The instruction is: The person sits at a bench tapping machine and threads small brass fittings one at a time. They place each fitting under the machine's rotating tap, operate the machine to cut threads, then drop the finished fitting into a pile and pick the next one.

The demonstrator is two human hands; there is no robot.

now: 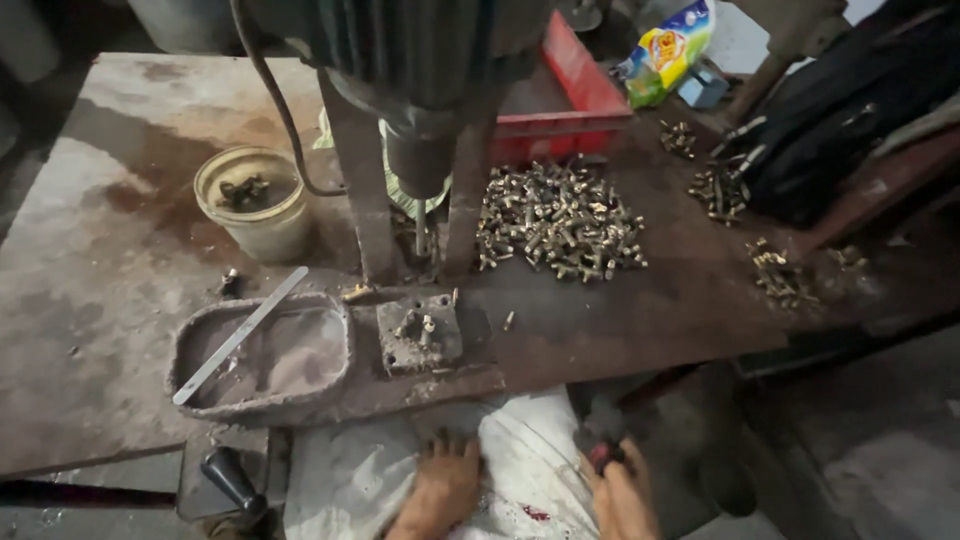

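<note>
In the head view, the left hand [440,485] is laid flat with fingers spread on a white sack [530,470], while a dark red-tipped handle [603,443] is gripped by the curled fingers of the right hand [622,495], with a heap of brass fittings [558,222] lying well beyond the fingertips past the drill press [420,150].

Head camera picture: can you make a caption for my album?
Two hands, left and right, rest on white cloth below a drill and brass bits.

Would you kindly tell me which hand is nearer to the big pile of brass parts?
Right. The right hand sits below the pile; the left hand lies farther left.
</note>
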